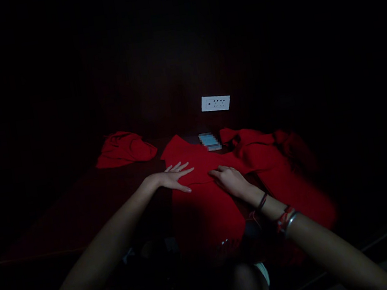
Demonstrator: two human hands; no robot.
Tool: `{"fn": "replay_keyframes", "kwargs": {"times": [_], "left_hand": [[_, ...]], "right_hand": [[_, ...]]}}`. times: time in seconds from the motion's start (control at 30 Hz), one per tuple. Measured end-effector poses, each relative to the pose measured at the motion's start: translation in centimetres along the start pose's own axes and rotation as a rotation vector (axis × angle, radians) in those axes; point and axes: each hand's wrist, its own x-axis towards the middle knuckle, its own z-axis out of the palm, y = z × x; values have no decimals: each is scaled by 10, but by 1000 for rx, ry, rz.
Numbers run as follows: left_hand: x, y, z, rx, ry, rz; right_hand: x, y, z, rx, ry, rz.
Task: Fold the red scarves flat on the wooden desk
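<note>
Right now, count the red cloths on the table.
3: a bundled cloth far left, a flat cloth under the left hand and right hand, a heaped cloth at right. In this dark, the heap may hide more.

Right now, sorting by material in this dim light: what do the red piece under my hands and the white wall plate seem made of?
The red piece under the left hand and right hand looks like soft, matte woven or knit cloth: it creases and hangs limp at the near end. The white wall plate looks like smooth hard plastic, flat-faced with socket holes; its sheen is unclear.
</note>
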Motion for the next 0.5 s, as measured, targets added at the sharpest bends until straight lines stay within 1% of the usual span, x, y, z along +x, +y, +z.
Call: {"fn": "replay_keyframes", "kwargs": {"times": [0.07,0.13,0.2,0.3,0.37,0.43,0.5], "left_hand": [[-4,-1,5,27,43,40],[-10,-4,10,74,87,88],[-18,-7,15,115,127,118],[-30,-8,20,140,168,102],[-38,-4,20,153,202,112],[-45,2,19,166,259,175],[-51,9,17,158,325,241]], "right_hand": [[0,0,3,-79,-27,-68],[0,2,5,-105,-38,-102],[0,5,4,-103,-38,-88],[-1,7,4,-113,-20,-65],[-1,8,4,-144,12,-70],[-2,10,4,-188,41,-114],[-1,14,5,-225,40,-182]]}}
